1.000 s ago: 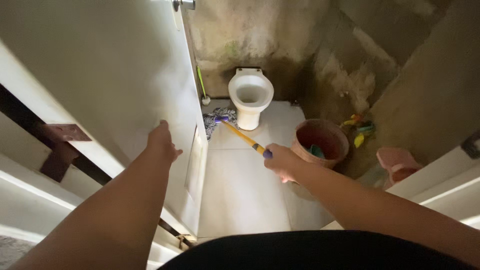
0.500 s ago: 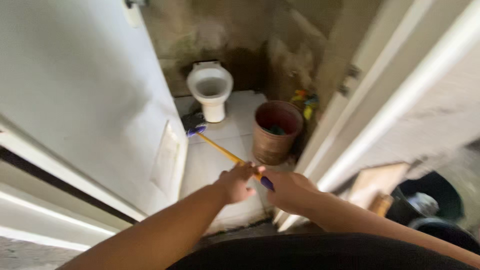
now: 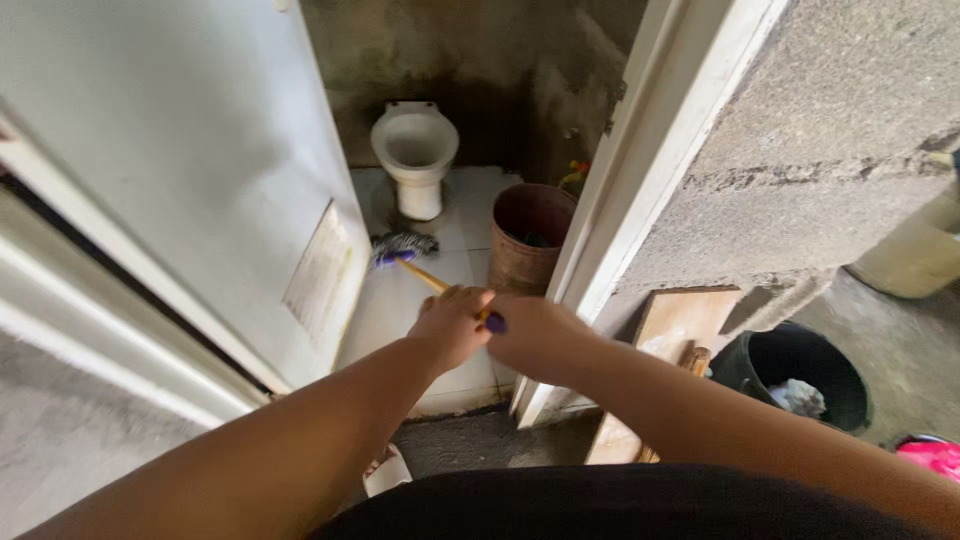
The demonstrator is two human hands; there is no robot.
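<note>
Rough, stained concrete walls close in a narrow toilet stall with a pale tiled floor (image 3: 420,300), seen from the doorway. Both hands are closed around the upper end of a mop handle (image 3: 432,278), a thin yellow stick with a purple cap: the left hand (image 3: 450,325) wraps it just below the right hand (image 3: 540,335), and the two are touching. The handle slants down and away to the mop head (image 3: 402,245), a grey stringy bundle with a purple collar lying on the tiles near the foot of the white toilet (image 3: 415,150).

Judging by its look, the stick is light and stiff, while the string head is soft and likely drags when wet; a grip spread along the shaft, rather than bunched at the cap, would probably give better control.

Just right of the mop head stands a reddish-brown bucket (image 3: 530,235) with something dark inside, and some colourful small items sit behind it in the corner. A white door (image 3: 190,170) stands open on the left, and a white door frame (image 3: 650,150) runs along the right. Outside the stall, a wooden board (image 3: 675,325) leans against the grey block wall, beside a black bucket (image 3: 800,375) holding a crumpled cloth.
</note>
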